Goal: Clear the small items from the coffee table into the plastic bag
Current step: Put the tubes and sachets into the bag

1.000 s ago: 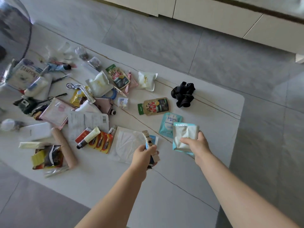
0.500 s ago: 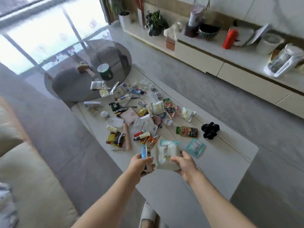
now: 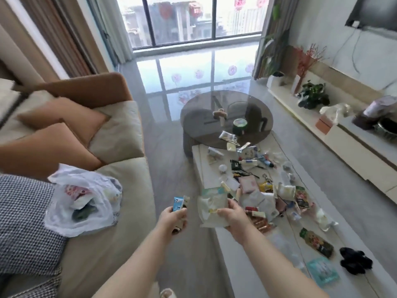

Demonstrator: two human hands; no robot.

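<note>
A: Carrying two loads at once is where a slip could be expected. A thin white packet is pinched only at its near edge by the right hand, so it could be bent or dropped on the floor between the bench and the sofa if it is swung across quickly.

B: And the plastic bag?

A: It is seen lying slumped on the sofa seat, well apart from both hands, with some things already inside. Its mouth cannot be clearly made out, so items may be landed on the cushion rather than in the bag unless the opening is held apart first, and no hand is free for that.

B: How are the hands posed?

A: Both forearms are stretched forward and held above the gap beside the bench. The left hand is curled around a small blue carton together with something darker that cannot be identified. The right hand is closed on the packet, thumb on top.

B: What is left?

A: Many small items are seen scattered over the bench, so the task is judged far from finished.
</note>
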